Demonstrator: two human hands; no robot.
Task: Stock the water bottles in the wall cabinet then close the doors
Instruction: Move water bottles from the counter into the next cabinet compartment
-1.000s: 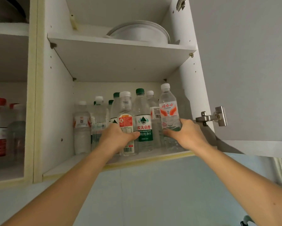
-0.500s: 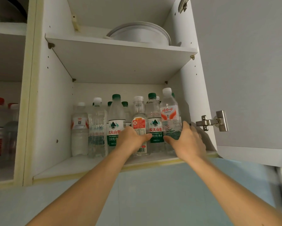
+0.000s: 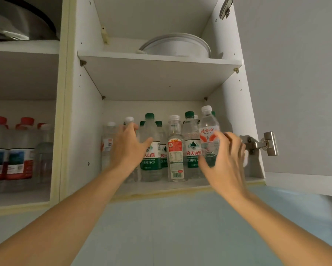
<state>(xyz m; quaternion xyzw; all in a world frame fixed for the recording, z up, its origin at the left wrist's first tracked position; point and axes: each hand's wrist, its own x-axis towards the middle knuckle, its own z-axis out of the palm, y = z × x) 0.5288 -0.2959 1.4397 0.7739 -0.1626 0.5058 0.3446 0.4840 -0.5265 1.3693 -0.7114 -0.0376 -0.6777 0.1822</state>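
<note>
The clear plastic water bottles w/ green, white and red-orange labels (image 3: 172, 150) stand upright on the lower shelf (image 3: 167, 186) of the white wall cabinet (image 3: 84, 112), packed in a row a couple deep, toward the right side of the compartment. The step in hand looks like final tidying of the row before shutting up.

To do it well: nudge the front bottles back from the shelf lip so the grey cabinet door (image 3: 295, 83) can swing w/o clipping them. Push low on the bodies, not at the caps — tall thin bottles tip easily and one falling could knock over its neighbours. The white-capped bottle with the red-orange label (image 3: 208, 135) stands at the front right, nearest the metal hinge (image 3: 264, 144), so check it clears that side.

Left hand (image 3: 128, 148) is raised in front of the left bottles, palm fwd, fingers spread and fairly straight, gripping nothing; fingertips reach near a white cap, contact unclear. Right hand (image 3: 225, 160) is up beside the red-orange-labelled bottle, fingers loosely spread and slightly blurred — holding nothing as far as I can see; thumb overlaps the bottle but I can't tell if it touches. Both forearms are extended upward and inward from the bottom corners.
</note>
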